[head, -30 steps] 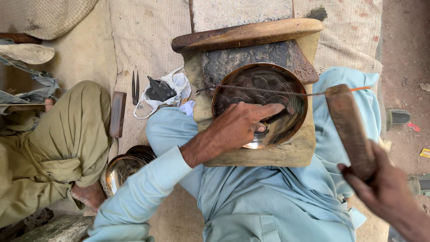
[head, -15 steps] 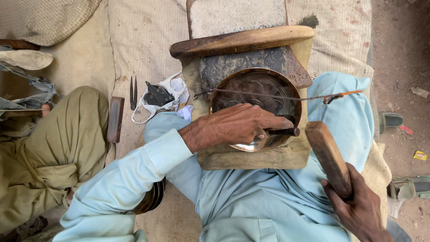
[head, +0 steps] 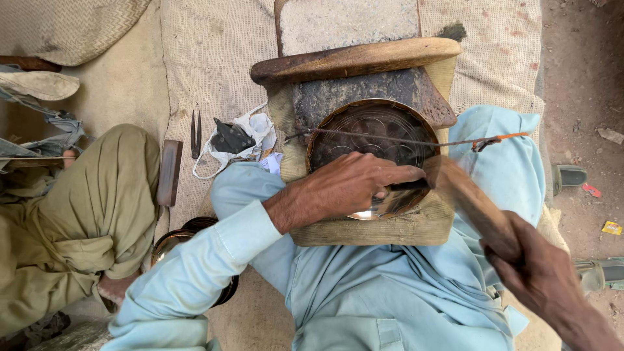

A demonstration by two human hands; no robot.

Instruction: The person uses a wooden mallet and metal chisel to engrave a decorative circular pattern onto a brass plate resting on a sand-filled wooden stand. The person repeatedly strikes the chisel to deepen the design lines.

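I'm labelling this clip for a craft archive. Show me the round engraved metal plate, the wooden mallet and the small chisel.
round engraved metal plate (head: pixel 370 127): head view, on its bare upper face.
wooden mallet (head: pixel 468 198): head view, middle of the wooden shaft.
small chisel (head: pixel 409 185): head view, dark stem past the left hand's fingers.

A woven mat (head: pixel 214 71) is covering the ground, carrying a stone slab (head: pixel 351 23) at twelve o'clock and metal shears (head: pixel 195 133) at ten o'clock.

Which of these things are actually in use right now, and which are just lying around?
In use: left hand holding thin dark chisel; round engraved metal plate; right hand gripping brown wooden mallet; wooden block.

Lying about: metal tongs; white plastic bag; flat wooden stick.
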